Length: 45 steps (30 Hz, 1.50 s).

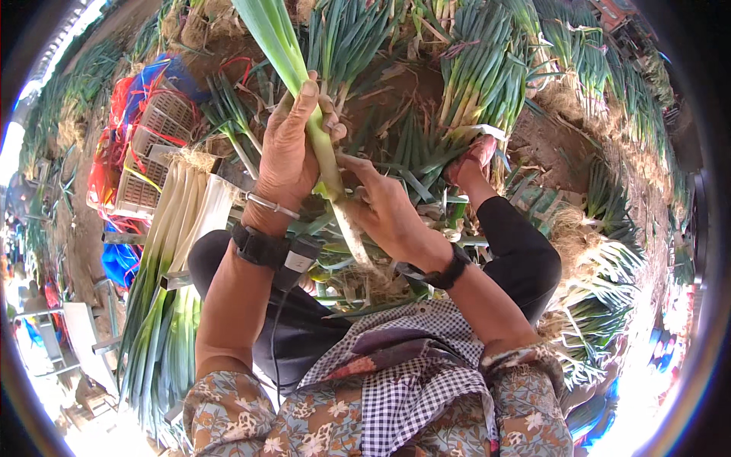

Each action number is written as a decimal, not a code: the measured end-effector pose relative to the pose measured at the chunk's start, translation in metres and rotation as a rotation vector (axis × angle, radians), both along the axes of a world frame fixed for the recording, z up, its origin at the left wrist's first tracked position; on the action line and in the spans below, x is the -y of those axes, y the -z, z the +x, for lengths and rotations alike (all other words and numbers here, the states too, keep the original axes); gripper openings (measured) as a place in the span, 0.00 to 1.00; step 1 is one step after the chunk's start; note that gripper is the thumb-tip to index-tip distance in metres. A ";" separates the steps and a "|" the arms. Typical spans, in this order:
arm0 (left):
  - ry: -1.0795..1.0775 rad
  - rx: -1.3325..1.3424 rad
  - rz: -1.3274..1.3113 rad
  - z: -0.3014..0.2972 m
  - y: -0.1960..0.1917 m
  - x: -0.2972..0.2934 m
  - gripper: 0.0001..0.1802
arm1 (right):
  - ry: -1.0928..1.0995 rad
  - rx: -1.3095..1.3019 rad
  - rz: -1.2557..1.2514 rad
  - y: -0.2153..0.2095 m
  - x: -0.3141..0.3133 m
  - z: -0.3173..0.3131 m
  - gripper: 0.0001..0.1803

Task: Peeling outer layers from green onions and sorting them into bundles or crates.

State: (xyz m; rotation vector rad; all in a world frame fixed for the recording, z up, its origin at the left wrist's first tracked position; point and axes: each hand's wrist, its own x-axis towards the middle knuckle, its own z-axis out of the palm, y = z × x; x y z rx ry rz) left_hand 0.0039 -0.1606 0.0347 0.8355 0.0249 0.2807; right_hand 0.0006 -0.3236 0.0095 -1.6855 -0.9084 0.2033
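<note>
A single leek [326, 158] slants across the middle of the view, its green leaves at the top and its white root end low, above my lap. My left hand [292, 141] is wrapped round the stalk where green turns pale. Lower down, my right hand [388, 209] touches the white shank with curled fingers, its index finger against the stalk; whether it pinches a loose outer leaf is hidden. Just left of my knee stands a row of cleaned leeks [179, 221] with pale shanks, roots toward the far side. Loose leaves and trimmings lie beneath both hands.
A plastic crate [156, 137] holding red and blue ties stands at the left. Tied leek bundles [487, 68] lie at the far side, with more leeks [594, 289] at the right. My foot [474, 158] rests among leaves. A cable hangs beside my left forearm.
</note>
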 end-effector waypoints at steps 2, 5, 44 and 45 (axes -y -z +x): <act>0.002 -0.008 0.022 0.001 0.001 0.002 0.30 | -0.030 -0.088 0.011 0.001 -0.001 0.004 0.19; -0.023 -0.011 0.093 0.002 0.000 0.005 0.27 | -0.059 -0.170 0.022 0.001 -0.001 0.007 0.14; -0.027 -0.038 0.086 0.001 0.004 -0.020 0.24 | -0.431 0.274 -0.584 0.052 0.068 -0.022 0.14; -0.033 -0.046 0.121 0.002 0.004 -0.016 0.24 | -0.281 0.320 -0.334 0.052 0.054 -0.011 0.11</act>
